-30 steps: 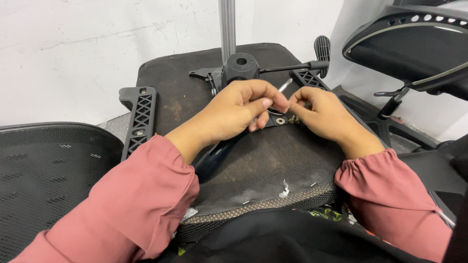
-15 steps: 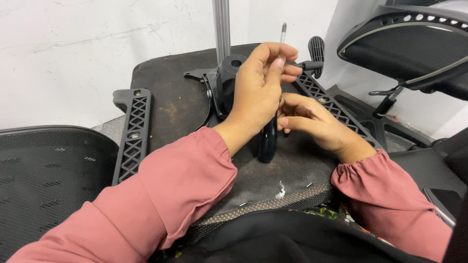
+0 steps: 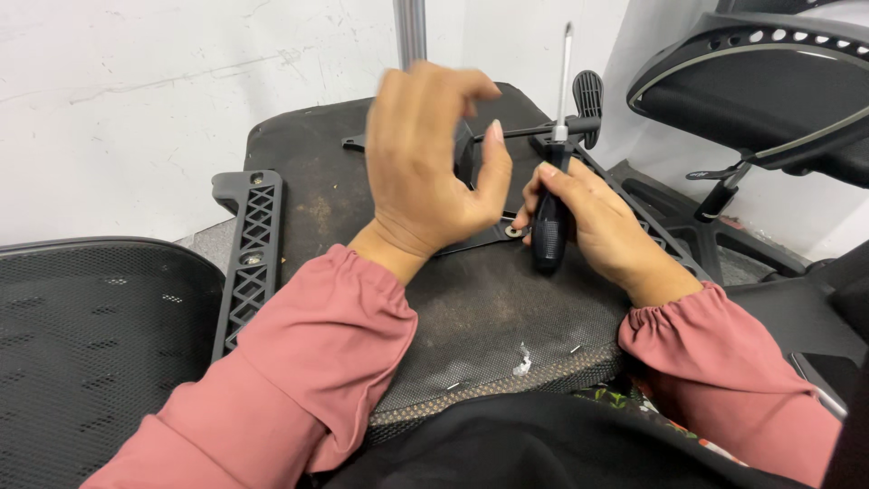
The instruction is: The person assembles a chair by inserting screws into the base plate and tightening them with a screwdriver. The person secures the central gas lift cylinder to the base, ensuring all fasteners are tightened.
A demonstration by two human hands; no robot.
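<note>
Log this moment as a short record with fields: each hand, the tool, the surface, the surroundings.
left hand: raised above the seat, fingers curled, holding nothing, slightly blurred
right hand: wrapped around the screwdriver's black handle
screwdriver: upright, metal tip pointing up
upturned chair seat: dark underside facing up, small tear near the front edge
black lattice bracket: lies along the seat's left side
mesh chair parts: one at left, another at upper right
</note>
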